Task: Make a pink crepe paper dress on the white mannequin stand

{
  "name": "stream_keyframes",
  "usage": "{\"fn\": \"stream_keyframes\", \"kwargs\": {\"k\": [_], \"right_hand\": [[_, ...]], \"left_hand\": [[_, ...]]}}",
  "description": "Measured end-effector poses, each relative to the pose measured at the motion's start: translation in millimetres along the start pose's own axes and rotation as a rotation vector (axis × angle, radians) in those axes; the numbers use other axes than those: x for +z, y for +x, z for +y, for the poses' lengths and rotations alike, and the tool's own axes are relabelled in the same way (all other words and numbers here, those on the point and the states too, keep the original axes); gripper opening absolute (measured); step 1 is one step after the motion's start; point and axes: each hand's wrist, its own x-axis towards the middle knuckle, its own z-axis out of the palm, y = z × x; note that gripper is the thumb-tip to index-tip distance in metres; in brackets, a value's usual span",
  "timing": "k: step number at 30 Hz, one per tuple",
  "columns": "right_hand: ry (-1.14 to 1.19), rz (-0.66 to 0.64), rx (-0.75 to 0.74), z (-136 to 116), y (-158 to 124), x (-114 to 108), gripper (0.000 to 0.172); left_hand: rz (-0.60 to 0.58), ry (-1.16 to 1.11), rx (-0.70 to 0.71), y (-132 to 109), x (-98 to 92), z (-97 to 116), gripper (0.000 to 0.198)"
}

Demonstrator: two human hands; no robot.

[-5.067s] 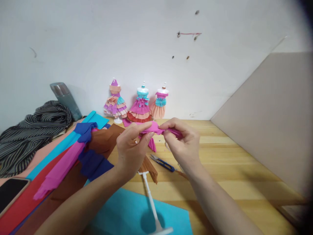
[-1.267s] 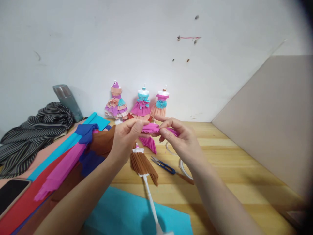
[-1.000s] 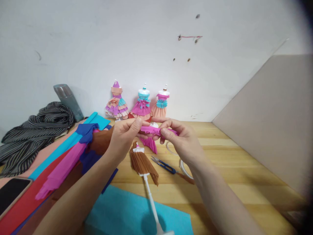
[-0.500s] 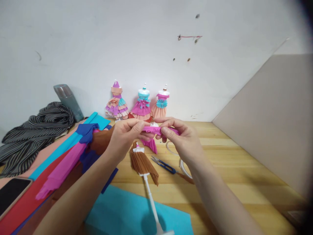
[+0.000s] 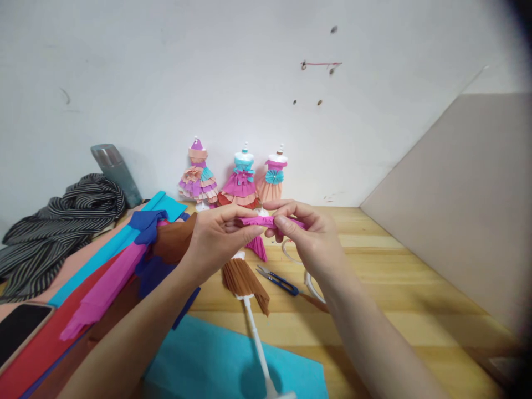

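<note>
Right at the near edge of the wooden desk [image 5: 399, 288] lies a flat turquoise paper sheet [image 5: 199, 366]. A small mannequin in a brown pleated paper skirt [image 5: 244, 281] lies tipped over, its white stand reaching across that sheet. A black phone [image 5: 19, 332] sits in the near left corner. Just past the skirt, blue-handled thread snips [image 5: 277, 280] rest on the wood.

Both hands are up off the desk. The left hand [image 5: 216, 238] and the right hand [image 5: 311, 238] each pinch a folded magenta crepe paper strip [image 5: 258, 221], held level in mid-air with the fingertips close together.

On the left side sit loose crepe paper sheets in magenta, blue, brown and red [image 5: 103, 282]. Along the far edge, three little mannequins in paper gowns [image 5: 243, 178] stand against the wall. A grey flask [image 5: 116, 173] and a striped cloth [image 5: 54, 221] are by the far left corner.
</note>
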Motion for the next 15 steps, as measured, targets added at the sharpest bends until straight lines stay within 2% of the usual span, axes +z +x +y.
{"fn": "stream_keyframes", "kwargs": {"k": [3,6,12,15], "right_hand": [[-0.023,0.0,0.015,-1.6,-1.4,1.1,0.024],[-0.066,-0.006,0.016,-2.6,-2.6,1.0,0.024],[-0.172,-0.051,-0.04,-1.6,-1.6,-3.0,0.021],[-0.159,-0.072,-0.018,-1.2,-0.6,-3.9,0.02]], "left_hand": [[0.056,0.088,0.043,-1.0,0.9,0.1,0.006],[0.078,0.104,0.065,-0.6,0.8,1.9,0.008],[0.022,-0.02,-0.062,1.5,-2.3,4.7,0.011],[0.005,-0.076,-0.101,2.4,-2.9,4.9,0.01]]}}
